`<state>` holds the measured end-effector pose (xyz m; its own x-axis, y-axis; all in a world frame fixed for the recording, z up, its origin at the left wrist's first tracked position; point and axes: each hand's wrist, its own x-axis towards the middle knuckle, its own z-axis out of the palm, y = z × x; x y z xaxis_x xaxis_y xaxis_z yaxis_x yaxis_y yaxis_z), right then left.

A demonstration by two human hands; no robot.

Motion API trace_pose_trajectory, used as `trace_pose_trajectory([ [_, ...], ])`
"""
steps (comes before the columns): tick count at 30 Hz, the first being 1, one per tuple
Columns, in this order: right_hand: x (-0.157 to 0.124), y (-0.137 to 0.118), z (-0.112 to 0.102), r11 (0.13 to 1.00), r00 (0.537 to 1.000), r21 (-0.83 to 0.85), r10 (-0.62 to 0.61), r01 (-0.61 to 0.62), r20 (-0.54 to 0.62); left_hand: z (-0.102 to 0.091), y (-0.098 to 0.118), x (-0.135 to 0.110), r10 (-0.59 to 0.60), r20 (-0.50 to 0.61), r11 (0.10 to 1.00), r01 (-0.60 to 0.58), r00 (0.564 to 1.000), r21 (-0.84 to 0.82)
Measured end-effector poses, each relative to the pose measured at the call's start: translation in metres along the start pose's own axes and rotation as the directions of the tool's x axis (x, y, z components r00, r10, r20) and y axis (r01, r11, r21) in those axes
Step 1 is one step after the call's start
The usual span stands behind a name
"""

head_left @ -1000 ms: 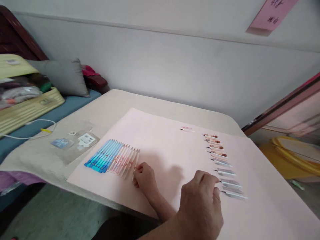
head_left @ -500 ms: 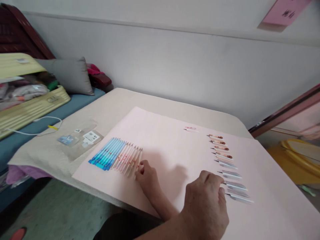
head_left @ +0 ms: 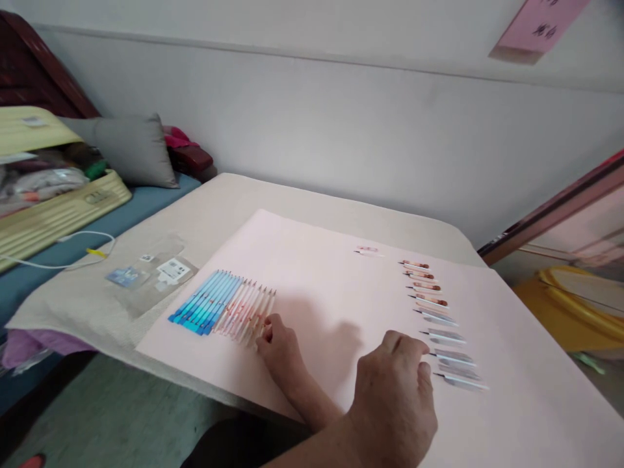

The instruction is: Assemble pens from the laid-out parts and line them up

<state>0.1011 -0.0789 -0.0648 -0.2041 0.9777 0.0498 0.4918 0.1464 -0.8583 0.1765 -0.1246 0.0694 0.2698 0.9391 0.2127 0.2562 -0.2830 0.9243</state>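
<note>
My arms are crossed. My right hand [head_left: 279, 344] is at the left, closed around the lower end of the rightmost pale pencil [head_left: 271, 303], which lies in a tight row. That row holds several pale pencils with reddish prints [head_left: 242, 305] and several blue pencils [head_left: 207, 300], points away from me. Over to the right, my left hand [head_left: 392, 390] is closed with bent fingers, next to a column of pencil pieces with dark tips. Its fingers hide whatever they may hold. The near pieces are grey and white [head_left: 443, 337]; the far ones have brown and orange prints [head_left: 426, 287].
Pink paper [head_left: 322, 260] covers much of the bed-like table, with one more pencil piece [head_left: 368, 251] near its far edge. Clear plastic packaging [head_left: 168, 276] lies left of the paper. A cream suitcase [head_left: 58, 214], grey pillow [head_left: 131, 149] and yellow tub [head_left: 560, 318] stand around.
The whole view has shifted slightly, so everything sits a little further left. Both hands stay closed, nearly in the same places beside the same pencils.
</note>
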Motion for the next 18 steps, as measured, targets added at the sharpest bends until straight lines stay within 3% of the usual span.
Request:
trace_pose_trajectory([
  [11, 0.0, 0.0, -0.006, 0.999, 0.998, 0.04, -0.018, 0.016, 0.068, 0.006, -0.012, 0.005, 0.026, -0.016, 1.0, -0.026, 1.0, 0.013],
  [18, -0.013, -0.01, -0.027, 0.998, 0.998, -0.05, -0.037, 0.04, 0.048, 0.0, -0.014, 0.009, 0.044, -0.043, 0.999, -0.043, 0.998, 0.033],
])
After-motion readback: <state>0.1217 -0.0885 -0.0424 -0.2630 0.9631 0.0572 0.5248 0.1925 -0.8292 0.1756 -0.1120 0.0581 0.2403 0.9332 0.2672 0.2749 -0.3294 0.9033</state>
